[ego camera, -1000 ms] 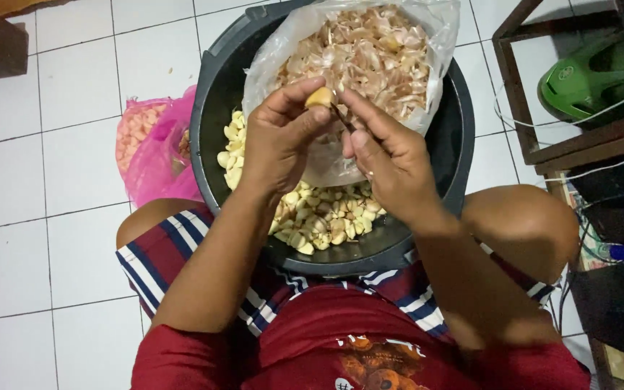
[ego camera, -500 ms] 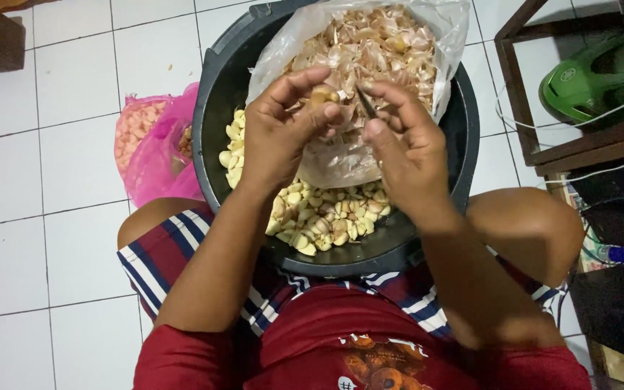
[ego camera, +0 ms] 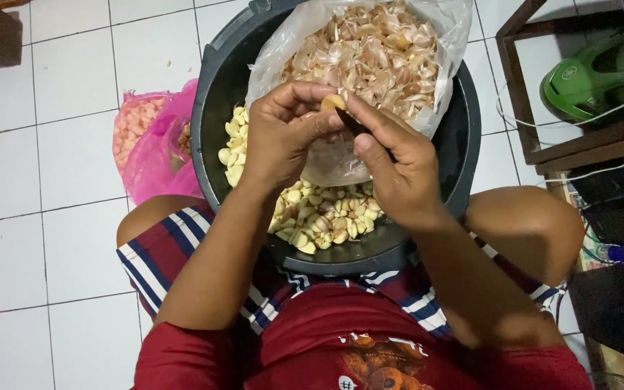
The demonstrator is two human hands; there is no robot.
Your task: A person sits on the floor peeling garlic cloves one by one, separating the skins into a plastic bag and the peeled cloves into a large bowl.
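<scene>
White tiled floor (ego camera: 52, 238) all round. On it, between the knees, a big round black plastic basin (ego camera: 214, 94). Inside, at the far side, a clear plastic bag of papery garlic skins (ego camera: 370, 58); along the near wall, a heap of pale peeled garlic cloves (ego camera: 319, 220). Left of the basin, touching it, a pink mesh sack of unpeeled garlic (ego camera: 146, 133). Above the basin, left hand (ego camera: 279, 133) curled, fingertips pinching one small tan garlic clove (ego camera: 332, 102). Right hand (ego camera: 399, 170) closed round a small dark-bladed knife (ego camera: 359, 124), thumb against the clove.
</scene>
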